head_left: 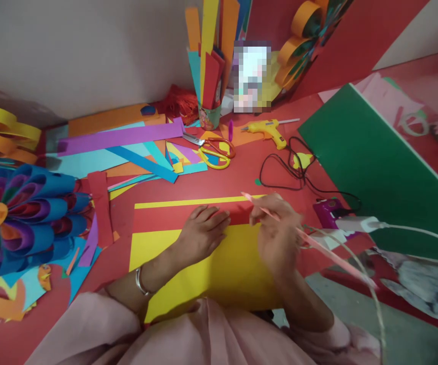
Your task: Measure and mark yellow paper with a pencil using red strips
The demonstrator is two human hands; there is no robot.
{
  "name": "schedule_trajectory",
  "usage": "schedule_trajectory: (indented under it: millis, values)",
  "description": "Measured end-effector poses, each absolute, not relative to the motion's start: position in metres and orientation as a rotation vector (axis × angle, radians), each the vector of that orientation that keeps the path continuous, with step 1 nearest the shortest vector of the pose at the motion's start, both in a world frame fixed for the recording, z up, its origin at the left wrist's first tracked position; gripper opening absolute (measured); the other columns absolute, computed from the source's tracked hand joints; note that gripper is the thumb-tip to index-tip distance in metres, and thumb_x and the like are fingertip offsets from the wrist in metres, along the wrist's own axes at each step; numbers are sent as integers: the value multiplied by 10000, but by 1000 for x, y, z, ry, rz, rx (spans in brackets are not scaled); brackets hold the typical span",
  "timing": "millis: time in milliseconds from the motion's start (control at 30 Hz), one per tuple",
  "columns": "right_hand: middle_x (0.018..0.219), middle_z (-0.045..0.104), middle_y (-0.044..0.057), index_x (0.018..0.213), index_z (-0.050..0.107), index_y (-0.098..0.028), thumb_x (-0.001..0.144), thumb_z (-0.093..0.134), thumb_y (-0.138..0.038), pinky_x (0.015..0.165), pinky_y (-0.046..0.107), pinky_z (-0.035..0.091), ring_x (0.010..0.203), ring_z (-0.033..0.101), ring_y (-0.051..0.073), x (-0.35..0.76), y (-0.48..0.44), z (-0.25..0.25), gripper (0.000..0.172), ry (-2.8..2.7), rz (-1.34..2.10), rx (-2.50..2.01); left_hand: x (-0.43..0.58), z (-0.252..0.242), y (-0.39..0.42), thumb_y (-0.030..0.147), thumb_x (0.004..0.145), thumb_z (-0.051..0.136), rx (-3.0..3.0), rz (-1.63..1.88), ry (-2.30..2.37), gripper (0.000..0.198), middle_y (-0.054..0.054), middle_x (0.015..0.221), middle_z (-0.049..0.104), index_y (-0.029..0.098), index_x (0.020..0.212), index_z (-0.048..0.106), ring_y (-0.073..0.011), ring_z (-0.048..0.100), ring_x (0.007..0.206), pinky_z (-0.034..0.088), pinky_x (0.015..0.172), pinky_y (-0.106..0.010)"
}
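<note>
A yellow paper sheet (219, 268) lies in front of me on the red floor, with a red strip (173, 215) across its upper part and a thin yellow strip (188, 203) above that. My left hand (202, 230) rests on the red strip and the yellow sheet, fingers bent and pressing down. My right hand (278, 230) is closed on a long thin pink stick (318, 246), blurred by motion, beside the sheet's right edge.
Yellow-handled scissors (213, 152) and a yellow glue gun (266, 129) with a black cord lie beyond the sheet. Coloured paper strips (128, 147) spread at left, with a paper flower (17, 218). A cup of strips (209, 114) stands behind. A green board (378, 167) leans at right.
</note>
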State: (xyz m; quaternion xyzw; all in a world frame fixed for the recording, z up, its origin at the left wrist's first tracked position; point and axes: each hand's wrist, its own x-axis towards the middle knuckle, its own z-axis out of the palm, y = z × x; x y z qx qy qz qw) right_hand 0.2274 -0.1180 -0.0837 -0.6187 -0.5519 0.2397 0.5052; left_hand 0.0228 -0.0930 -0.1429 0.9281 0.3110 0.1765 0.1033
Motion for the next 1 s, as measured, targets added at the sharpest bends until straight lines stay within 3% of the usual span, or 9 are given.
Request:
schedule_trajectory:
  millis: [200, 267, 367, 567, 1000]
  values:
    - [988, 760, 69, 1174, 712, -217, 1060, 467, -503, 793, 329, 601, 859, 719, 184, 233, -102, -138, 393, -1178, 750, -1550, 23, -142, -91, 292, 1019, 576, 2742, 519, 931, 299, -48, 1384, 705, 233, 1279, 711, -282, 599, 1302, 427, 1119, -490]
    - [1006, 775, 72, 1109, 729, -226, 1025, 562, -484, 817, 325, 599, 896, 733, 191, 235, -105, -144, 319, -1237, 695, -1589, 23, -142, -91, 294, 1027, 569, 2738, 528, 920, 297, -42, 1383, 707, 226, 1280, 708, -271, 601, 1303, 415, 1135, -483]
    - [850, 761, 41, 931, 722, -238, 958, 672, -462, 730, 301, 586, 765, 716, 184, 236, -107, -143, 231, -1310, 556, -1667, 23, -142, -91, 295, 1033, 565, 2731, 519, 914, 297, -39, 1382, 709, 233, 1289, 702, -253, 611, 1291, 401, 1155, -473]
    - [641, 664, -13, 783, 641, -239, 932, 684, -424, 536, 244, 499, 561, 612, 137, 235, -100, -140, 241, -1374, 556, -1703, 23, -143, -91, 286, 1016, 595, 2688, 517, 930, 312, -40, 1336, 731, 242, 1307, 698, -258, 601, 1318, 393, 1178, -471]
    - [675, 696, -8, 812, 673, -238, 954, 675, -422, 586, 252, 517, 584, 632, 135, 236, -99, -145, 233, -1476, 619, -1749, 23, -143, -91, 265, 1011, 595, 2593, 490, 914, 323, -49, 1317, 736, 252, 1315, 704, -267, 592, 1318, 408, 1180, -485]
